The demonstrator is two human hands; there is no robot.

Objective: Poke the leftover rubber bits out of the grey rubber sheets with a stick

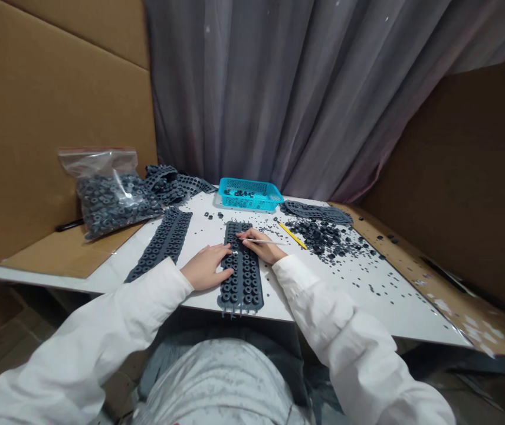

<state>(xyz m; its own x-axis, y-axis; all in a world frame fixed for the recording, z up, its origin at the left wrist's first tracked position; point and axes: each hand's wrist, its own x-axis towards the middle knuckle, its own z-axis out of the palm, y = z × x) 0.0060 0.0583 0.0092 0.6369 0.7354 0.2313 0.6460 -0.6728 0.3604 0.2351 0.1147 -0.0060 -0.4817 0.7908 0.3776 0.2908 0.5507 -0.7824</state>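
Observation:
A dark grey rubber sheet (240, 283) with rows of raised round rings lies lengthwise before me on the white table. My left hand (206, 267) rests flat with fingers stretched, its fingertips on the sheet's left edge. Pinched in my right hand (261, 245) is a thin white stick (268, 241), its tip end over the sheet's upper part. Its other end points right across the table. Whether the tip touches a ring is too small to tell.
A similar sheet (161, 242) lies left, by a zip bag of dark rubber parts (115, 203). Behind stands a blue basket (250, 203). At right are a yellow pen-like tool (293, 235), a heap of small black pieces (323, 237) and another sheet (318, 211). Cardboard walls flank the table.

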